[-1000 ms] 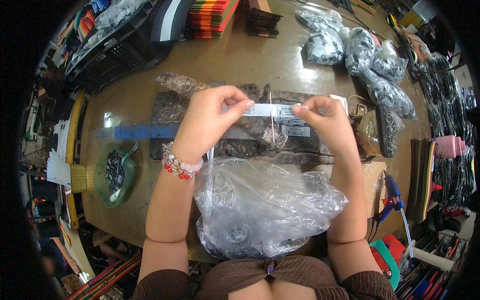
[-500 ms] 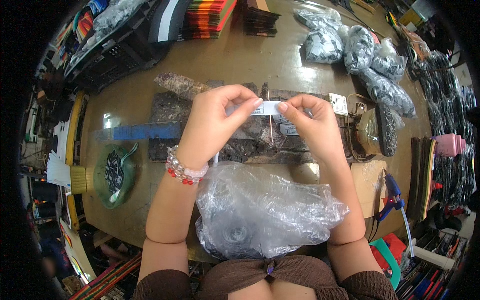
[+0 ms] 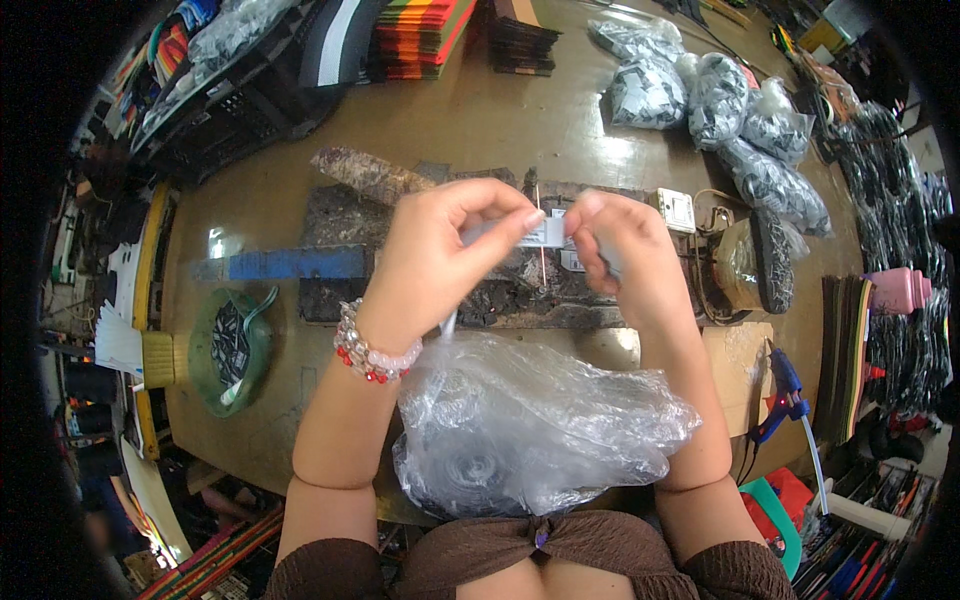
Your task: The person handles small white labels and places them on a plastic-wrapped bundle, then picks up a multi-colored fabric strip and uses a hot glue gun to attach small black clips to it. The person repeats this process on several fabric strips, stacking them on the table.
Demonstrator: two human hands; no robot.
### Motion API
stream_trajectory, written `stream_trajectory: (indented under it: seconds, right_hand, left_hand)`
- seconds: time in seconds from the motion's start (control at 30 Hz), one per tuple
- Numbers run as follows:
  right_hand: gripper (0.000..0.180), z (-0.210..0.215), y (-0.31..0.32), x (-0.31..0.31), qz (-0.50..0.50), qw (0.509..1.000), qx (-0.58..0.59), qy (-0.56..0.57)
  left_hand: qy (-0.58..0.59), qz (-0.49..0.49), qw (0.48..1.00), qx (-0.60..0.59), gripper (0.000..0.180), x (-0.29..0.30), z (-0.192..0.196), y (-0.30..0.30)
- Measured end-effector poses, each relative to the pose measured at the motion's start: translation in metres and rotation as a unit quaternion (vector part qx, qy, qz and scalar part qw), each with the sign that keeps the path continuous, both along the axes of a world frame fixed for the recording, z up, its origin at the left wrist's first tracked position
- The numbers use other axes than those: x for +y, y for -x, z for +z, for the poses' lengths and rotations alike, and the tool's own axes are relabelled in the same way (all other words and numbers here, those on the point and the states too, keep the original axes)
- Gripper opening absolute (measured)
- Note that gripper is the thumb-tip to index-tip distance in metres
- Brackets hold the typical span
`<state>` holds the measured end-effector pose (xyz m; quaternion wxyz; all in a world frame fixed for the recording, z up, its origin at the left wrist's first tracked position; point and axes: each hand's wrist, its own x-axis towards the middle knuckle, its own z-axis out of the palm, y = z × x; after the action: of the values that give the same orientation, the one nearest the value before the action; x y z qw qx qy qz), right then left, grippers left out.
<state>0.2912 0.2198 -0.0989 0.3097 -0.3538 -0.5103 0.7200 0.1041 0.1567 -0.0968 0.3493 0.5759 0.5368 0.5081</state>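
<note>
Both hands' fingertips pinched on white strip (image 3: 545, 232)

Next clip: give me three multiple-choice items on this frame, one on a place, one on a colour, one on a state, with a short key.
1. Where does the crumpled clear plastic bag lie?
A. at the table's near edge, below both hands
B. on the far stack of coloured sheets
C. inside the green round dish

2. What colour is the long flat strip on the table beyond the left forearm?
A. yellow
B. blue
C. pink

3. How is the small white strip held?
A. lying loose on the table
B. in the left hand alone
C. pinched between the fingertips of both hands

Key: 1 A, the bag sits just in front of the person's body under the left hand and right hand. 2 B, the strip is plainly blue. 3 C, each hand's grip closes on one end of it, above the table.
</note>
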Motion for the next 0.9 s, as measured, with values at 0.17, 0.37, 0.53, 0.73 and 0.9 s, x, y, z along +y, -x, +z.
stream_trajectory:
  seconds: [0.17, 0.37, 0.53, 0.73, 0.9]
  right_hand:
    - [0.016, 0.009, -0.003, -0.001, -0.072, 0.973, -0.116, -0.186]
    - [0.019, 0.003, -0.025, 0.023, -0.044, 0.963, -0.181, -0.195]
    - [0.020, 0.002, -0.024, 0.022, -0.044, 0.962, -0.203, -0.177]
    - [0.021, -0.006, -0.022, 0.026, -0.038, 0.953, -0.223, -0.201]
    - [0.023, -0.019, -0.017, 0.027, -0.053, 0.839, -0.430, -0.329]
  left_hand:
    - [0.054, -0.009, 0.998, -0.023, 0.015, -0.002, 0.002, 0.010]
    - [0.050, 0.010, 0.997, 0.053, 0.018, 0.003, 0.001, 0.028]
    - [0.061, 0.015, 0.997, 0.053, 0.019, 0.005, -0.001, 0.028]
    - [0.061, 0.017, 0.996, 0.070, 0.019, 0.006, -0.005, 0.028]
    - [0.058, 0.023, 0.992, 0.106, 0.019, 0.007, -0.003, 0.030]
